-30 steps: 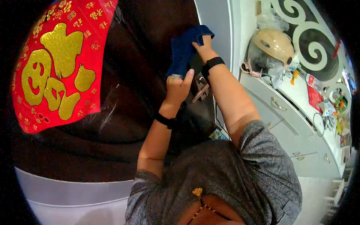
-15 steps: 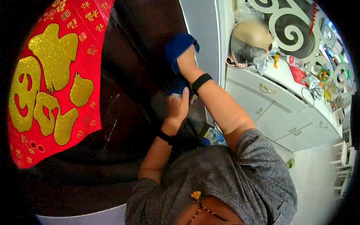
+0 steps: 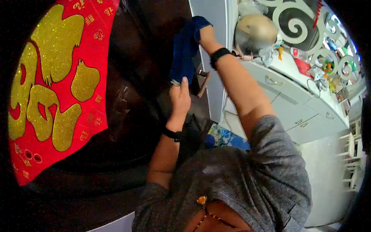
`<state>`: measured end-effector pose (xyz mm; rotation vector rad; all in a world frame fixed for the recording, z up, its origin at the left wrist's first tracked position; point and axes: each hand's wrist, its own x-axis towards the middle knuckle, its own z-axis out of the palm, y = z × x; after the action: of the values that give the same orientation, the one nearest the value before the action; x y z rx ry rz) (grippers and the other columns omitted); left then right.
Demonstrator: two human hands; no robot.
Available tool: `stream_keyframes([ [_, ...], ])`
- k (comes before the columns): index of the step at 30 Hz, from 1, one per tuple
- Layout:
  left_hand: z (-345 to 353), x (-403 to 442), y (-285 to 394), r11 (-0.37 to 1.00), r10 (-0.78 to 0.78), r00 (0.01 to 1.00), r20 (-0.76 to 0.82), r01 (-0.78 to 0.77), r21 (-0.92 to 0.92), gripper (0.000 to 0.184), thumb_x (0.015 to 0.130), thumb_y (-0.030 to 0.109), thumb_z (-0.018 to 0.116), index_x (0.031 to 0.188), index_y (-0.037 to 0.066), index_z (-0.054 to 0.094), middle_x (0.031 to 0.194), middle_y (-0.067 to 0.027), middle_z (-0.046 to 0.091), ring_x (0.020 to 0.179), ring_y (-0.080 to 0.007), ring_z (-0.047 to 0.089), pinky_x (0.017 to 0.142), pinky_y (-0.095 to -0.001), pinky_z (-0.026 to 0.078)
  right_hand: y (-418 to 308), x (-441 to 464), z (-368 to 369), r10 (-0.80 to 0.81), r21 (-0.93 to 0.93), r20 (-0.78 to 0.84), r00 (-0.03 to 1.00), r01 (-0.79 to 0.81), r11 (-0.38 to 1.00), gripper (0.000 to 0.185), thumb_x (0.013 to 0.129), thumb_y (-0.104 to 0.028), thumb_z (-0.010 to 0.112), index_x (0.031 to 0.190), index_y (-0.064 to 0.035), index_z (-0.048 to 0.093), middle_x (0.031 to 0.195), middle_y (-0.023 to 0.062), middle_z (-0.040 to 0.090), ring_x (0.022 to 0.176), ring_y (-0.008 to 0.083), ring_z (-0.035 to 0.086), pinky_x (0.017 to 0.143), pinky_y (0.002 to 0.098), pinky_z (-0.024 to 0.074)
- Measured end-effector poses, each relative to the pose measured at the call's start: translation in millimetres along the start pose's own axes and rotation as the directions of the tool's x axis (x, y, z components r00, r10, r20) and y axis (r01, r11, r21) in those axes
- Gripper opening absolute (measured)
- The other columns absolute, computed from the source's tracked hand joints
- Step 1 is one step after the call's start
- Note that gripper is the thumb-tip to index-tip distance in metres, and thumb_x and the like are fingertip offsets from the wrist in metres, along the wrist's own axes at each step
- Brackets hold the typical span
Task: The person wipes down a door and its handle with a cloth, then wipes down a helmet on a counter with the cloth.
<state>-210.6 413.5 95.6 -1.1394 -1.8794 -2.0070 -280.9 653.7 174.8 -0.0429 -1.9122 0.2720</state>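
Two ends of one dark blue cloth to control at once: clutches the lower end in the left grip, with the thumb pointing up along the near side, and grasps the upper end in the right grip, partly under a turned-over, cuff-like fold. Shows a small pale patch at the lower edge, just beside the thumb; too blurred to identify.

Seems to be midway through handling the cloth at full span, before the dark brown door, just beside the door handle. Cannot tell contact with the door from a narrow gap behind the cloth. To judge by this pose, calls next for a firm hold at both ends, steady tension between, and care not to snag on the handle.

Lies between the two grips, running from above the left to just left of the right, touching both, and slightly tilted rather than upright. Well apart to the left, on the same door, a red poster with gold lettering; to the right, beyond the pale door frame, a white desk with a beige helmet.
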Motion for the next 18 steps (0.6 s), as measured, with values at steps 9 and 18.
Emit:
stream_keyframes([
  [9,-24,-32,-24,0.843,-0.333,0.936,0.113,0.242,0.480,0.034,0.098,0.027,0.054,0.083,-0.002,0.060,0.081,-0.0252,0.064,0.076,-0.0457,0.060,0.065,-0.0495,0.044,4,-140,-40,-0.122,0.207,0.336,0.934,0.052,0.977,0.016,0.078,-0.022,0.062,0.082,-0.0079,0.069,0.082,0.0184,0.066,0.077,0.0416,0.062,0.066,0.0468,0.0486],
  [18,23,-38,-67,0.566,0.156,0.943,0.294,-0.329,0.756,0.027,0.095,0.020,0.055,0.080,-0.001,0.060,0.076,-0.0234,0.062,0.078,-0.0426,0.060,0.074,-0.0505,0.050,25,-192,15,-0.002,0.223,0.319,0.948,-0.073,0.972,0.021,0.075,-0.019,0.066,0.092,-0.0067,0.069,0.090,0.0190,0.067,0.085,0.0416,0.063,0.079,0.0465,0.0520],
])
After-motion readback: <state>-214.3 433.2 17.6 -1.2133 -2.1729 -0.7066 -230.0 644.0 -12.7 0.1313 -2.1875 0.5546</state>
